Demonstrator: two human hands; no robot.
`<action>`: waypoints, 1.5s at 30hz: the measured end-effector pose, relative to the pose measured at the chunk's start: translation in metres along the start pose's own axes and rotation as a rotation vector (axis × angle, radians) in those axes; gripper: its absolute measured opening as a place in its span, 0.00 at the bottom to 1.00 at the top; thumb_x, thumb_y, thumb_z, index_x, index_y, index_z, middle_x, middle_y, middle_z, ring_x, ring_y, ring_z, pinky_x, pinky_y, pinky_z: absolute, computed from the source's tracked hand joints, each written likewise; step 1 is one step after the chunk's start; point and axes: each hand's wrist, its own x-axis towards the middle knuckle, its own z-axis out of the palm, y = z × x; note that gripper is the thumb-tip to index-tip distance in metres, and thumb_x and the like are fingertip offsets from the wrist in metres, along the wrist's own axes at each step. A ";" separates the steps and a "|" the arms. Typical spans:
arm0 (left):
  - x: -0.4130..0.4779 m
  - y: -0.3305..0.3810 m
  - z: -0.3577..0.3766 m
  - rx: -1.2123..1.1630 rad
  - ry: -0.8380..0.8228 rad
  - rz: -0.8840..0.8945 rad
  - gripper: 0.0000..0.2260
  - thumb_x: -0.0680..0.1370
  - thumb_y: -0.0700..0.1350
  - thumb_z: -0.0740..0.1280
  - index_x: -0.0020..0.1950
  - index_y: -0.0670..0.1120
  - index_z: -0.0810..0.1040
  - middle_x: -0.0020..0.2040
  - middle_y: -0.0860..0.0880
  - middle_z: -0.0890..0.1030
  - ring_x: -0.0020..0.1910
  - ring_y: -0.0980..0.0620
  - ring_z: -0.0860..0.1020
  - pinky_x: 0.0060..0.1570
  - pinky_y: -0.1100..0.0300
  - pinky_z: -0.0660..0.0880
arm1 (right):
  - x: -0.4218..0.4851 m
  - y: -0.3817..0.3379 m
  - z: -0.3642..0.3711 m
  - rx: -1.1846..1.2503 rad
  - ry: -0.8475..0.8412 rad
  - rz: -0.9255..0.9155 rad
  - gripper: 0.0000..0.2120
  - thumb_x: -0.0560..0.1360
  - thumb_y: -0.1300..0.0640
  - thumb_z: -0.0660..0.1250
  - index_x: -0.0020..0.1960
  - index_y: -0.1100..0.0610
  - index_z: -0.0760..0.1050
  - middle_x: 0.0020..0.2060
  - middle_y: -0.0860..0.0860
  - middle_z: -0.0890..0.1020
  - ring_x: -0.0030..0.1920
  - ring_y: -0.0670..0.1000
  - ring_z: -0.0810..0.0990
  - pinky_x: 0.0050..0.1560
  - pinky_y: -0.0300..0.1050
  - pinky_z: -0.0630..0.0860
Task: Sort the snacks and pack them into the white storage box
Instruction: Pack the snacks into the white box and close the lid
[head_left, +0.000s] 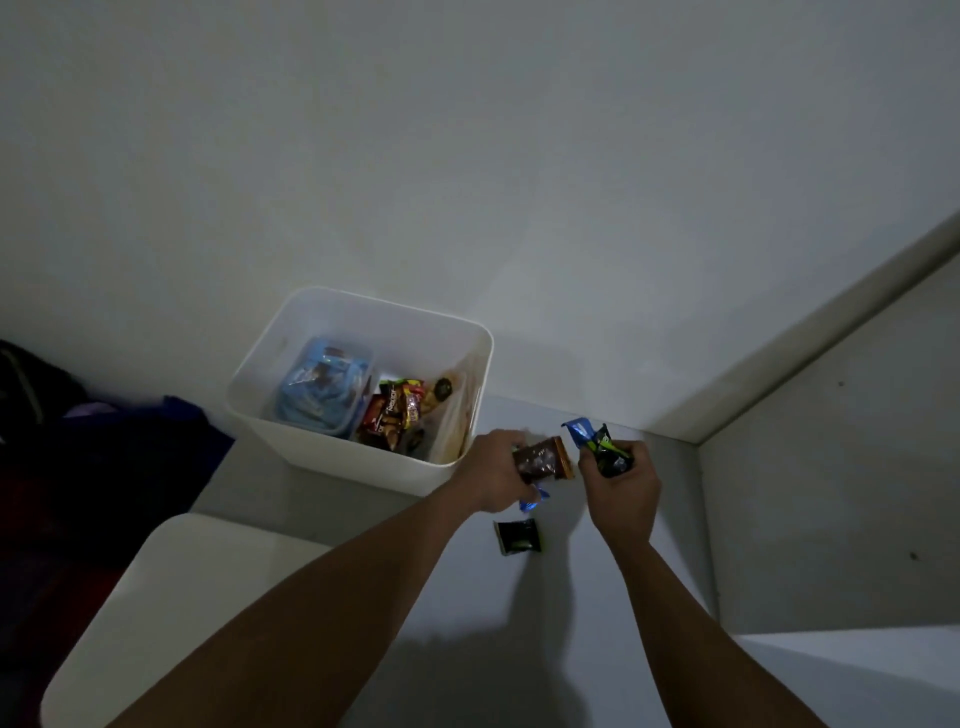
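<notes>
So, biggest thing first: the white worktop (467, 597) runs up against a plain wall (467, 156), pretty dim light tbh. Lower left there's a flat white lid-looking panel (171, 597), and a dark cloth pile (78, 467) off the left edge, can't make out what it is. The white storage box (332, 452) sits on the worktop towards the back, open top, already got stuff in it: a clear tub (322, 384) w/ blue packets on its left side, brown and red snack bars (387, 415) standing in the middle, and a clear bag (460, 415) w/ smth brownish against the right wall.

Both hands are just right of the box's front corner, above the worktop, close to each other but not joined. The left hand (498, 473) has fingers curled round a brown snack packet (543, 460), w/ a blue wrapper (532, 499) poking out under the fist. The right hand (621, 493) is clamped on a bunch of black-and-green packets (610, 452), plus another blue packet (579, 431) sticking up out the top.

Smallest: one little black packet (517, 536) lies flat on the worktop just in front of the left hand, nobody touching it.
</notes>
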 end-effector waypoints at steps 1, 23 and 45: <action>-0.001 -0.004 0.005 0.000 -0.008 0.004 0.18 0.60 0.43 0.82 0.42 0.49 0.76 0.40 0.50 0.81 0.41 0.51 0.80 0.38 0.62 0.71 | -0.002 0.002 -0.002 -0.004 0.007 0.004 0.11 0.70 0.54 0.75 0.47 0.53 0.75 0.37 0.46 0.82 0.38 0.46 0.82 0.36 0.39 0.74; 0.004 -0.070 -0.179 -0.216 0.462 -0.090 0.20 0.64 0.39 0.81 0.52 0.43 0.78 0.45 0.49 0.81 0.46 0.50 0.80 0.39 0.64 0.71 | -0.010 -0.201 0.161 0.501 -0.451 0.559 0.15 0.66 0.49 0.78 0.45 0.59 0.81 0.38 0.57 0.83 0.41 0.58 0.83 0.47 0.57 0.82; -0.025 -0.086 -0.151 0.552 0.238 0.113 0.21 0.76 0.63 0.63 0.60 0.50 0.77 0.57 0.47 0.79 0.56 0.44 0.78 0.54 0.49 0.76 | -0.021 -0.154 0.094 0.514 -0.035 0.424 0.11 0.78 0.51 0.65 0.47 0.59 0.77 0.38 0.53 0.78 0.39 0.52 0.77 0.45 0.47 0.81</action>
